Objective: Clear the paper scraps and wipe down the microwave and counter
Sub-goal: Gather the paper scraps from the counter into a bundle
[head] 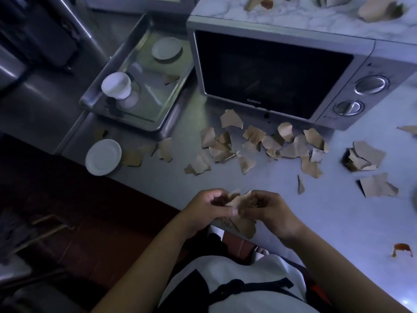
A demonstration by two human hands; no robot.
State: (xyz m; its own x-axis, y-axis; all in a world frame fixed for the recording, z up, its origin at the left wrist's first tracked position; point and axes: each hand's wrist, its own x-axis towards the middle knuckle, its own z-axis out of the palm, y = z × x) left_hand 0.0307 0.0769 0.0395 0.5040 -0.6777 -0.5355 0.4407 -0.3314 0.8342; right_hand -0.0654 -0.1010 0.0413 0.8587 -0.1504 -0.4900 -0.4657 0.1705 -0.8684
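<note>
Both hands meet at the counter's near edge around a piece of brown paper (239, 201). My left hand (211, 205) pinches its left side and my right hand (268, 211) pinches its right side. A larger part of brown paper (244, 227) hangs below the hands over the edge. Several torn brown scraps (259, 143) lie scattered on the steel counter (327, 222) in front of the silver microwave (282, 73), whose door is closed. More scraps (379, 7) lie on the microwave's marbled top.
A steel tray (117, 118) left of the microwave holds a white cup (116, 85) and a white lid (167, 48). A white plate (103, 157) sits at the counter's left corner. A brown stain (402, 249) marks the counter at right. Dark floor lies to the left.
</note>
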